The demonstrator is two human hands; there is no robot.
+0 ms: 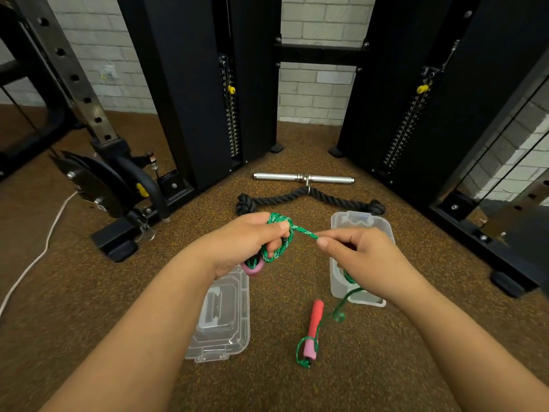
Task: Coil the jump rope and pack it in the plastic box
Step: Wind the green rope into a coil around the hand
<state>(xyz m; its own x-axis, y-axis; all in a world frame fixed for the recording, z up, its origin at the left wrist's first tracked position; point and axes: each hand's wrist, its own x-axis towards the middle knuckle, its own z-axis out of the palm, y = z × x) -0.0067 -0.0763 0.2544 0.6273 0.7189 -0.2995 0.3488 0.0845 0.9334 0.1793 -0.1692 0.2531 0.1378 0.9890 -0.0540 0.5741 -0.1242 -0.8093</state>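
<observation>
My left hand (252, 242) is closed around several coils of the green jump rope (303, 231), with one pink handle (252, 267) poking out below it. My right hand (359, 257) pinches the rope a short way to the right, so a taut stretch runs between both hands. From my right hand the rope hangs down to the second handle (314, 331), red and pink, lying on the floor. The clear plastic box (337, 275) stands open under my right hand. Its clear lid (225, 319) lies on the floor below my left hand.
A black rope attachment (309, 200) and a chrome bar (303, 177) lie on the brown floor beyond the box. Black gym machine columns (190, 93) stand left and right. A white cord (35, 257) runs along the floor at the left.
</observation>
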